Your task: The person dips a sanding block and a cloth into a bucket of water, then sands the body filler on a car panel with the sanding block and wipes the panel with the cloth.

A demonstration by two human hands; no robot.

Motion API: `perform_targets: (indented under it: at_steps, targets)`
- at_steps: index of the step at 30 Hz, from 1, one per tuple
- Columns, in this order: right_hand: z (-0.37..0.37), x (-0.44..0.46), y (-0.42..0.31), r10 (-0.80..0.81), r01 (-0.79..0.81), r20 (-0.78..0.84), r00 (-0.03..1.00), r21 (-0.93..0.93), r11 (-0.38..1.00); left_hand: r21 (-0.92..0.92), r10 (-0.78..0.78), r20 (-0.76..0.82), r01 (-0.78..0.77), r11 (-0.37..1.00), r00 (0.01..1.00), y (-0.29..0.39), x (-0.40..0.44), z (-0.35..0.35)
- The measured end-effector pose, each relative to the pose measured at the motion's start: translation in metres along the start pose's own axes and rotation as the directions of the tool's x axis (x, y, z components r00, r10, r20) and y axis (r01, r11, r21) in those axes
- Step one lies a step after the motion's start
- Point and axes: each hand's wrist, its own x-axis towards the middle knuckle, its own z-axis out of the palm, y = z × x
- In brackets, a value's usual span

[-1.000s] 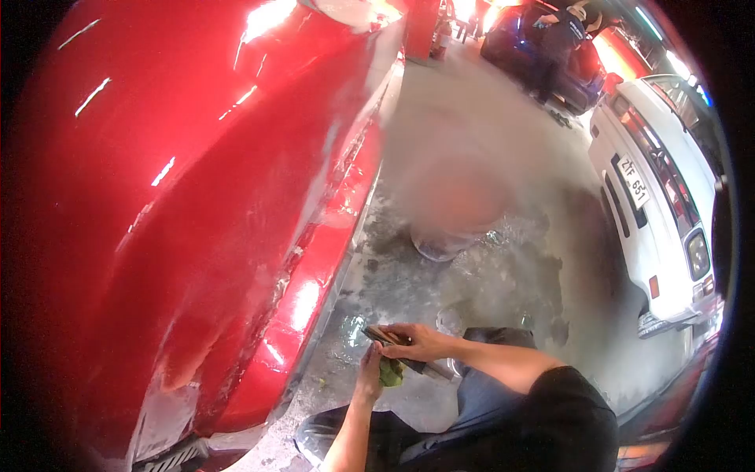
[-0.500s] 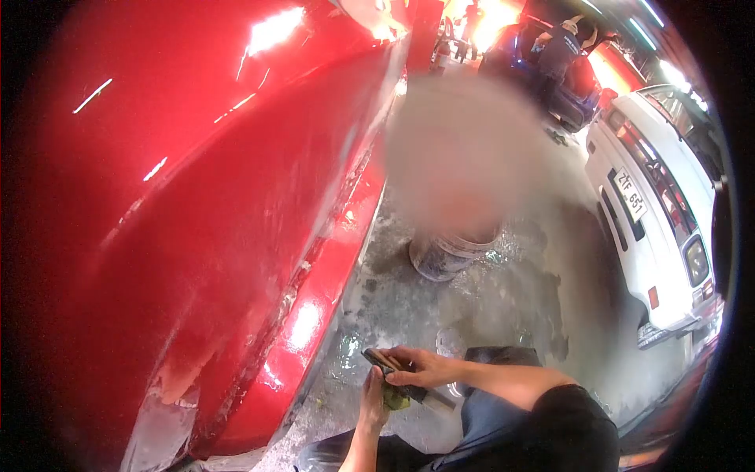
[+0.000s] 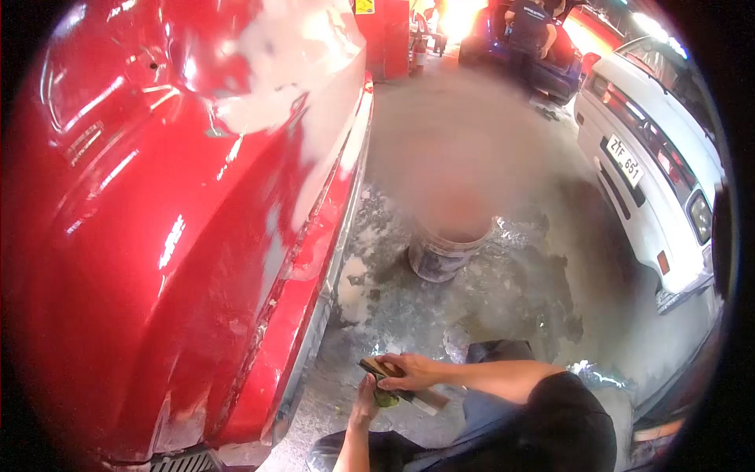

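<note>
Low in front of me, both hands are together around a long, flat sanding block (image 3: 427, 403), dark along its edge with a tan sheet on it. My right hand (image 3: 409, 371) lies across the top, its fingers curled over the block. From below, my left hand (image 3: 365, 403) grips the block's left end, fingers closed. A yellow-green, sponge-like piece (image 3: 385, 398) shows just under the block beside the left hand; its exact kind is unclear. To the left rises a red car body (image 3: 181, 259) with pale grey-white patches (image 3: 279, 75), apart from my hands.
A dirty bucket (image 3: 440, 258) stands on the wet, stained floor (image 3: 503, 307) ahead, under a blurred area. A white van (image 3: 653, 173) is parked at the right. Farther back, a person in dark clothes (image 3: 528, 31) stands beside a dark blue car (image 3: 554, 75).
My view has shifted, so more of the red body and its pale patches shows. Both hands stay on the block, held nearly in place. The person in the back has changed posture.
</note>
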Motion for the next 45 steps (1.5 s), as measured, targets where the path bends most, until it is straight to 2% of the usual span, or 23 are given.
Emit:
perform_targets:
  at_steps: [4, 7, 8, 11, 12, 13, 15, 16, 18, 19, 20, 21, 23, 25, 28, 31, 32, 33, 35, 41, 44, 45]
  targets:
    - [-0.004, 0.002, 0.017, -0.029, 0.029, -0.052, 0.998, 0.017, 0.999, 0.035, -0.021, 0.059, 0.019, 0.999, 0.998, -0.004, 0.009, -0.003]
    - [-0.015, 0.003, 0.024, 0.129, -0.127, -0.167, 0.977, 0.025, 0.992, 0.034, -0.081, -0.02, 0.081, 0.996, 0.997, -0.014, 0.016, -0.014]
    - [-0.018, 0.005, 0.033, 0.127, -0.096, -0.201, 0.971, 0.158, 0.983, 0.02, -0.101, -0.088, 0.104, 0.994, 0.991, -0.018, 0.019, -0.016]
    - [-0.04, -0.004, 0.032, 0.29, -0.22, -0.228, 0.929, 0.291, 0.931, 0.31, 0.034, -0.219, 0.037, 0.95, 0.975, -0.003, 0.012, 0.0]
    - [-0.047, -0.005, 0.031, 0.316, -0.212, -0.255, 0.914, 0.363, 0.907, 0.415, 0.123, -0.196, -0.031, 0.909, 0.973, 0.005, 0.008, 0.008]
    - [-0.055, -0.005, 0.031, 0.344, -0.202, -0.276, 0.898, 0.435, 0.877, 0.513, 0.207, -0.165, -0.095, 0.853, 0.964, 0.019, 0.005, 0.021]
    - [-0.069, -0.001, 0.037, 0.379, -0.145, -0.329, 0.865, 0.559, 0.816, 0.69, 0.492, 0.035, -0.377, 0.618, 0.87, 0.086, -0.008, 0.086]
    - [-0.075, 0.006, 0.045, 0.382, -0.085, -0.364, 0.849, 0.62, 0.78, 0.732, 0.64, 0.225, -0.561, 0.387, 0.735, 0.145, -0.016, 0.141]
    - [-0.093, 0.006, 0.035, 0.375, -0.027, -0.402, 0.836, 0.652, 0.758, 0.777, 0.754, 0.371, -0.626, 0.068, 0.542, 0.209, -0.016, 0.193]
    - [-0.101, 0.002, 0.023, 0.359, -0.026, -0.399, 0.844, 0.637, 0.77, 0.788, 0.774, 0.449, -0.607, -0.106, 0.447, 0.242, -0.017, 0.218]
    - [-0.104, -0.001, 0.013, 0.344, -0.027, -0.396, 0.851, 0.622, 0.782, 0.792, 0.791, 0.481, -0.574, -0.207, 0.377, 0.27, -0.015, 0.239]
    - [-0.104, 0.002, 0.014, 0.325, -0.03, -0.403, 0.855, 0.588, 0.808, 0.816, 0.793, 0.518, -0.464, -0.345, 0.32, 0.298, -0.016, 0.265]
    - [-0.105, 0.017, 0.027, 0.283, -0.034, -0.419, 0.863, 0.511, 0.859, 0.772, 0.734, 0.633, -0.134, -0.621, 0.246, 0.346, -0.004, 0.294]
    - [-0.104, 0.027, 0.032, 0.226, 0.014, -0.415, 0.881, 0.501, 0.865, 0.663, 0.71, 0.668, 0.256, -0.704, 0.221, 0.374, 0.012, 0.316]
    - [-0.111, 0.028, 0.022, 0.156, 0.048, -0.388, 0.908, 0.468, 0.883, 0.352, 0.667, 0.647, 0.63, -0.692, 0.37, 0.379, 0.052, 0.312]
    - [-0.117, 0.029, 0.014, 0.102, 0.074, -0.344, 0.934, 0.462, 0.884, 0.238, 0.682, 0.547, 0.69, -0.683, 0.486, 0.383, 0.107, 0.325]
    - [-0.116, 0.033, 0.015, 0.098, 0.063, -0.379, 0.92, 0.39, 0.919, 0.163, 0.664, 0.54, 0.71, -0.685, 0.517, 0.387, 0.131, 0.329]
    - [-0.124, 0.03, 0.011, -0.009, 0.159, -0.376, 0.927, 0.373, 0.914, 0.14, 0.661, 0.533, 0.716, -0.684, 0.527, 0.391, 0.154, 0.338]
    - [-0.124, 0.041, 0.022, -0.09, 0.223, -0.361, 0.928, 0.345, 0.912, 0.093, 0.652, 0.514, 0.719, -0.689, 0.557, 0.395, 0.206, 0.355]
    - [-0.155, 0.052, 0.029, -0.038, 0.096, -0.252, 0.967, 0.224, 0.97, 0.128, 0.654, 0.535, 0.714, -0.689, 0.535, 0.435, 0.4, 0.385]
    - [-0.171, 0.067, 0.045, 0.02, 0.031, -0.182, 0.983, 0.27, 0.963, 0.152, 0.643, 0.546, 0.691, -0.707, 0.537, 0.458, 0.491, 0.402]
    - [-0.177, 0.072, 0.05, 0.02, 0.038, -0.204, 0.979, 0.276, 0.96, 0.133, 0.645, 0.536, 0.699, -0.702, 0.545, 0.464, 0.517, 0.409]
